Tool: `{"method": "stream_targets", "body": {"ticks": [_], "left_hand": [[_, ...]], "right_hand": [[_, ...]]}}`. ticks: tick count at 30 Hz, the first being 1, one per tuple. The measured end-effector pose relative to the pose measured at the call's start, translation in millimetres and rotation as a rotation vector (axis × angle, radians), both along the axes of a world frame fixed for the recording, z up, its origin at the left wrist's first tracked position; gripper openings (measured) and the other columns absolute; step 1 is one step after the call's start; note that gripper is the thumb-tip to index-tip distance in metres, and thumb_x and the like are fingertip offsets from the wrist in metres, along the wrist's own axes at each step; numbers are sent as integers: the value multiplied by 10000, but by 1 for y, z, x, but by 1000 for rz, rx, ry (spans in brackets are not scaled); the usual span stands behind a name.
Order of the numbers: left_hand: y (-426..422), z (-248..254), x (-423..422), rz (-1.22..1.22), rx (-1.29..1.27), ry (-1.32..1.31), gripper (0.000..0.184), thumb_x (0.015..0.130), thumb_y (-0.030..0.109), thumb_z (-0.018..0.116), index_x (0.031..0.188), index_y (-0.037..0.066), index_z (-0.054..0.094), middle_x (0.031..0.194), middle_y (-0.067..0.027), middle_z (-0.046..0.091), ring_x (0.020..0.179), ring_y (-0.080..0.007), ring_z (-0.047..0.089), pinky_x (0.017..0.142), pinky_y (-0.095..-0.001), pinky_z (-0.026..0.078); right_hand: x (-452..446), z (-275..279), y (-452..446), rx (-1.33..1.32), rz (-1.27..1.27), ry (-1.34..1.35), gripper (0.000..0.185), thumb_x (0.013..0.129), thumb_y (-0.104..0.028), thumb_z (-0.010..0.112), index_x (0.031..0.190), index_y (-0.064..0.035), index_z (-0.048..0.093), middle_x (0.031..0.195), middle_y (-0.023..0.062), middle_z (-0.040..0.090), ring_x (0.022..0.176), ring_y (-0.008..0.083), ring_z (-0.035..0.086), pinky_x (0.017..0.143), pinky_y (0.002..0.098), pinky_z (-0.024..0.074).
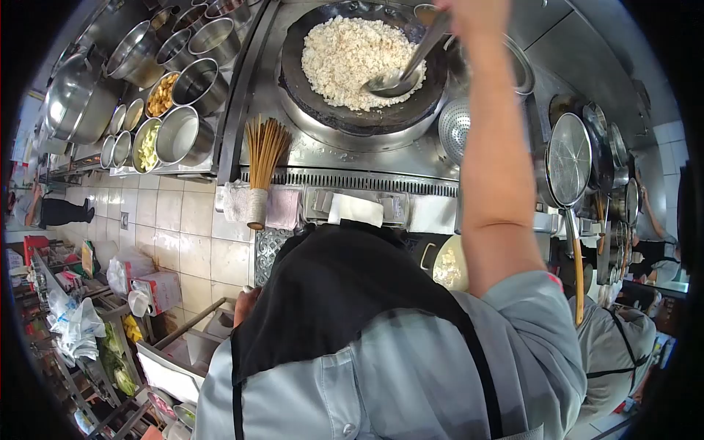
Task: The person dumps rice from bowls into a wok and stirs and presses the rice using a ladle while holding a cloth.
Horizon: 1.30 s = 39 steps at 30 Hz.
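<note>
At the top, a dark wok (292,70) holds a wide heap of white rice (352,55) with small brownish bits. My right hand (477,13), partly cut off by the upper edge, is closed round the upper handle of a metal ladle (425,50). The ladle's bowl rests against the rice on the right side of the wok. Low on the left, a little of my left hand (246,306) shows beside my black apron (345,271). Its fingers are mostly hidden, so I cannot tell what they do.
A bamboo brush (262,165) stands at the stove's front edge near folded cloths (357,208). Metal pots (183,138) and ingredient containers crowd the left. A perforated skimmer (456,125) lies right of the wok; a strainer (569,158) hangs farther right. Other people stand at both sides.
</note>
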<state>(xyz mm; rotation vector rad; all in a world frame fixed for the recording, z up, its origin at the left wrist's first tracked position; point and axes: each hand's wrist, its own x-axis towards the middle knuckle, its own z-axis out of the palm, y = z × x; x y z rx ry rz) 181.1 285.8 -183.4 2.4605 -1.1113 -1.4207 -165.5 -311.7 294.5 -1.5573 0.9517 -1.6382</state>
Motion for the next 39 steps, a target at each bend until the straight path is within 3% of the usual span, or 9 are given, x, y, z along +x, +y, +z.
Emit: {"method": "stream_targets", "body": {"ticks": [9, 12, 18, 20, 25, 28, 31, 32, 39], "left_hand": [[16, -6, -18, 165, 26, 52, 341, 957, 364, 595, 1104, 84, 721, 888, -248, 715, 829, -314, 689, 726, -447, 512], [18, -10, -15, 199, 19, 45, 341, 966, 361, 588, 1104, 79, 720, 894, -248, 717, 820, -296, 681, 728, -438, 509], [29, -37, -6, 530, -41, 141, 358, 978, 357, 584, 1109, 49, 711, 915, -236, 724, 819, -259, 666, 737, -422, 503], [30, -21, -4, 675, 29, 302, 395, 972, 359, 599, 1118, 5, 698, 936, -214, 734, 844, -242, 664, 751, -417, 501], [25, -8, 3, 197, 46, -63, 495, 936, 371, 644, 1089, -99, 674, 951, -183, 738, 865, -254, 669, 770, -425, 500], [8, -15, 7, 466, 32, 28, 529, 920, 395, 660, 1081, -109, 675, 939, -167, 736, 857, -258, 668, 769, -430, 500], [-4, -13, 13, 675, 68, 88, 488, 891, 398, 698, 992, -79, 699, 850, -135, 702, 793, -229, 651, 696, -428, 505], [-3, -10, 15, 672, 60, 92, 467, 887, 390, 704, 969, -69, 702, 837, -131, 695, 778, -218, 646, 676, -423, 505], [-14, 34, -15, 733, -275, 160, 408, 893, 360, 690, 885, -47, 672, 772, -105, 658, 749, -188, 632, 627, -404, 474]], "right_hand": [[12, 11, 26, 35, 259, -296, 319, 1006, -246, 647, 767, -121, 478, 524, -21, 409, 405, 132, 449, 377, 319, 374], [36, -54, -25, -2, -21, -43, 319, 999, -248, 641, 752, -84, 522, 533, 18, 479, 395, 167, 477, 396, 339, 377], [-9, 38, -21, 37, 154, -139, 324, 999, -255, 649, 739, -131, 500, 538, -26, 445, 374, 140, 428, 353, 327, 345], [-34, -35, -87, 34, 187, -330, 307, 999, -240, 644, 753, -131, 496, 540, -19, 442, 378, 142, 431, 356, 328, 353], [15, -22, -44, 144, 211, -311, 261, 998, -235, 652, 823, -121, 495, 534, -22, 406, 378, 156, 414, 361, 330, 369], [33, 19, 12, -14, 335, -280, 272, 988, -249, 668, 818, -100, 518, 545, -14, 450, 401, 164, 445, 387, 342, 383], [69, -49, -20, -165, -90, 63, 308, 978, -267, 683, 788, -67, 546, 559, 11, 496, 436, 166, 481, 423, 350, 393], [65, -53, -21, -35, 150, -44, 344, 974, -287, 689, 754, -54, 563, 572, 28, 521, 461, 161, 502, 446, 349, 390], [37, 47, -35, -73, 178, -129, 401, 992, -270, 661, 675, -121, 465, 499, -36, 403, 400, 170, 457, 422, 351, 389]]}}
